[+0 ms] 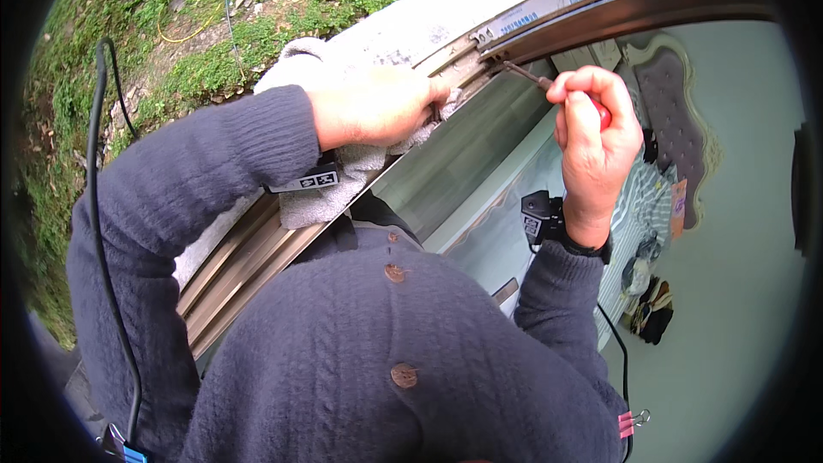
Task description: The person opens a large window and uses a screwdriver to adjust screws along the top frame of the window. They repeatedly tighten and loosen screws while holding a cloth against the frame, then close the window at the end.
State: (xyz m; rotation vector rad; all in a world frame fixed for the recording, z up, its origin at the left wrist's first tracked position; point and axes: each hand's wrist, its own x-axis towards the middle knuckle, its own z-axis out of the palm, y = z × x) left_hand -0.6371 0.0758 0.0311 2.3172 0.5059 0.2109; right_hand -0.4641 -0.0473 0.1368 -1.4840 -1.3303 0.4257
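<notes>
My right hand (pixel 600 124) is closed round the red handle of a screwdriver (pixel 525 75). Its thin shaft points left, the tip at the inner corner of a brown metal window frame (pixel 617 10). My left hand (pixel 377 110) lies over the sill, fingers curled down on a light grey towel (pixel 313 204) bunched across the window track (pixel 249 267). Part of the towel shows past the fingertips, close to the corner where the screwdriver tip is; most of the left fingers are hidden.
Outside at the left is a slope with grass and stones (pixel 206 43). Inside at the right stand a tufted grey headboard (pixel 667 107) and a bed with striped bedding (pixel 643 206). A black cable (pixel 96 206) runs along my left arm.
</notes>
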